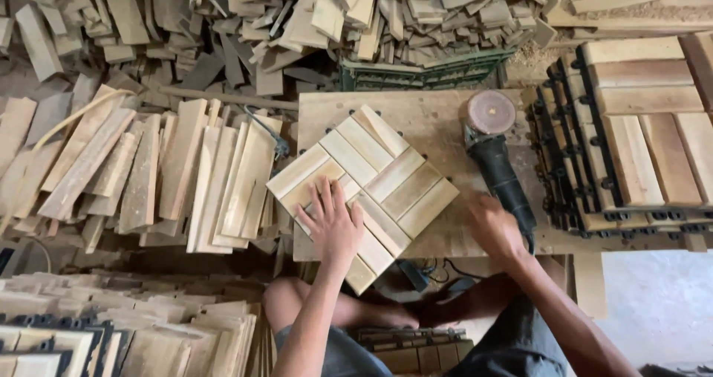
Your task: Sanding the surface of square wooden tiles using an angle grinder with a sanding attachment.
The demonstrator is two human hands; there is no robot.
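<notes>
Wooden slat tile (364,187) lies cornerwise under your flat, open left hand (334,225); your right hand (494,228) covers the angle grinder's (496,161) handle end, grip unclear, disc facing away.

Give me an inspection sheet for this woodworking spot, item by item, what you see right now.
Surface: low wooden work board, dusty, bare around the tile.
Job's things: square slatted wooden tile lies turned cornerwise on the board; angle grinder lies beside it, disc end away from the person.
Clutter: loose wooden slats piled left of the board, a larger offcut heap behind it.
Hands: left hand pressed flat on the tile, fingers spread; right hand at the grinder's handle end, grip unclear.
Cables: dark cord under the board's near edge.
Surroundings: stacked finished tiles on the right, green crate behind, more tiles lower left.
</notes>
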